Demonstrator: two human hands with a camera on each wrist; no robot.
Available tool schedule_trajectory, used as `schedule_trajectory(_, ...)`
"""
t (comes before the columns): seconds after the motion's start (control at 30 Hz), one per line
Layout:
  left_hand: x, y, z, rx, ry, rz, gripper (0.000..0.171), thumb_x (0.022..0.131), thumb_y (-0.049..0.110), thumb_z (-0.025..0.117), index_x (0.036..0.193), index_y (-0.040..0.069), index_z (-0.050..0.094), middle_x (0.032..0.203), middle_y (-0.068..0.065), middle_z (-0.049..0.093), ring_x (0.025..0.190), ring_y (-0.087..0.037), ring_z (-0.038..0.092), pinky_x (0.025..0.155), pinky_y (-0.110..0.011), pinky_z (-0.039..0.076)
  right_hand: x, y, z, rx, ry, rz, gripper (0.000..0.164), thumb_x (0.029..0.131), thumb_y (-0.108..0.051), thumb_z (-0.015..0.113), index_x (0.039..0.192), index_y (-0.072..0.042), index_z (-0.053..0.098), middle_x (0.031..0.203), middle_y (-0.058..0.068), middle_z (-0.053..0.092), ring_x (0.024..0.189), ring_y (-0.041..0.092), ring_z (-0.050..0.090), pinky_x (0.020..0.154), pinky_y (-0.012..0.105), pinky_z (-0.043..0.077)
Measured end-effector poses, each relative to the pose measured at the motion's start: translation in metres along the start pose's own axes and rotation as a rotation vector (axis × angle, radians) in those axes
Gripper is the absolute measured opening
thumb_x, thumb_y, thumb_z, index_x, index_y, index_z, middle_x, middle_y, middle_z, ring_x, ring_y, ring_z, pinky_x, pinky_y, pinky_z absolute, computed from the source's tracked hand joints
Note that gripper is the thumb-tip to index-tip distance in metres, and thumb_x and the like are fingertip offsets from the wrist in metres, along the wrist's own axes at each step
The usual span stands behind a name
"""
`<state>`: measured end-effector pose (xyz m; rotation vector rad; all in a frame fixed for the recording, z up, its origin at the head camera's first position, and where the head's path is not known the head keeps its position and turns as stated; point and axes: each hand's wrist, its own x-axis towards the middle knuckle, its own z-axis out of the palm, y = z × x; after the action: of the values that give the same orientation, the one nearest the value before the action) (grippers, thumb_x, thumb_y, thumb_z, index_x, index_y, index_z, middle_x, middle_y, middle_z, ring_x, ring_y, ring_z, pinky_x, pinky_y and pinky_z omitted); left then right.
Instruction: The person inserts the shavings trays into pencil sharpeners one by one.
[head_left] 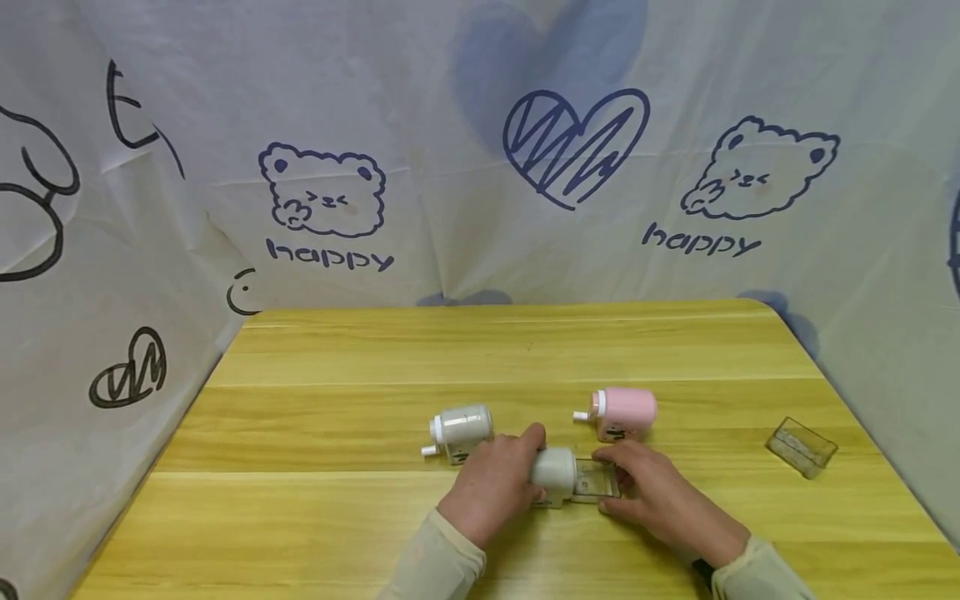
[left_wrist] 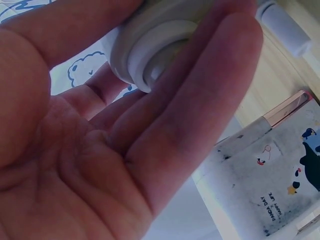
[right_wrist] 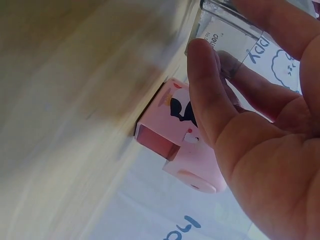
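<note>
My left hand point(head_left: 495, 483) grips a pale grey crank pencil sharpener point(head_left: 553, 473) lying near the middle front of the table; its round end point(left_wrist: 160, 35) shows between the fingers in the left wrist view. At the sharpener's right side is a see-through shavings drawer point(head_left: 596, 481), which my right hand point(head_left: 656, 492) pinches between thumb and fingers. How far it sits inside the body is hidden. Seen from the right wrist, the drawer point(right_wrist: 235, 37) is clear with small print. Behind the left hand stands another grey sharpener point(head_left: 465, 427), with panda prints on its side point(left_wrist: 265, 170).
A pink pencil sharpener point(head_left: 630, 410) stands behind my right hand, its white crank to the left. Further right lies a loose smoky see-through drawer point(head_left: 801, 447). The wooden table point(head_left: 315, 358) meets printed cloth point(head_left: 442, 208) at the back and sides.
</note>
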<state>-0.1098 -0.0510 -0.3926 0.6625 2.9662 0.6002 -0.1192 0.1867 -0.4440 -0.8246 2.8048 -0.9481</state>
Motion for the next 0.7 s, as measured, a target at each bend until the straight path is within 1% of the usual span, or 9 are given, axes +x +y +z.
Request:
schedule_trajectory(0.13,0.0002,-0.001,-0.0001,-0.007,-0.003,-0.001,0.048,0.065,0.023,0.085,0.1,0.017,0.054,0.082,-0.004,0.066,0.067,-0.015,0.06,0.059,-0.03,0.047,0.0007,0.0,0.0017,-0.004,0.004,-0.008,0.05,0.077,-0.022,0.078,0.119,-0.004,0.059,0.114,0.006,0.059,0.087,0.01,0.051,0.074,0.03,0.047)
schedule_trajectory(0.33,0.0007,-0.0017,0.0002,-0.011,-0.007,-0.003,0.048,0.065,0.023,0.085,0.101,0.018,0.054,0.083,-0.004,0.066,0.068,-0.015,0.06,0.061,-0.03,0.047,0.0027,-0.0014,0.0058,0.025,0.006,-0.017,0.05,0.078,-0.025,0.077,0.119,-0.004,0.059,0.107,0.003,0.057,0.084,0.01,0.05,0.072,0.029,0.046)
schedule_trajectory(0.53,0.0007,-0.0014,0.0003,-0.012,-0.008,-0.003,0.048,0.065,0.023,0.085,0.101,0.018,0.054,0.083,-0.004,0.066,0.068,-0.016,0.06,0.061,-0.031,0.047,0.0035,-0.0009,0.0078,0.035,-0.002,-0.005,0.05,0.079,-0.03,0.076,0.119,-0.007,0.058,0.106,0.001,0.056,0.084,0.01,0.049,0.071,0.029,0.046)
schedule_trajectory(0.7,-0.0003,-0.0015,-0.0005,-0.009,0.011,0.014,0.047,0.065,0.022,0.085,0.1,0.016,0.054,0.083,-0.004,0.066,0.068,-0.015,0.061,0.06,-0.03,0.047,0.0043,-0.0009,0.0087,0.037,0.0,0.017,0.049,0.08,-0.03,0.076,0.12,-0.009,0.057,0.105,0.0,0.056,0.084,0.01,0.049,0.071,0.029,0.046)
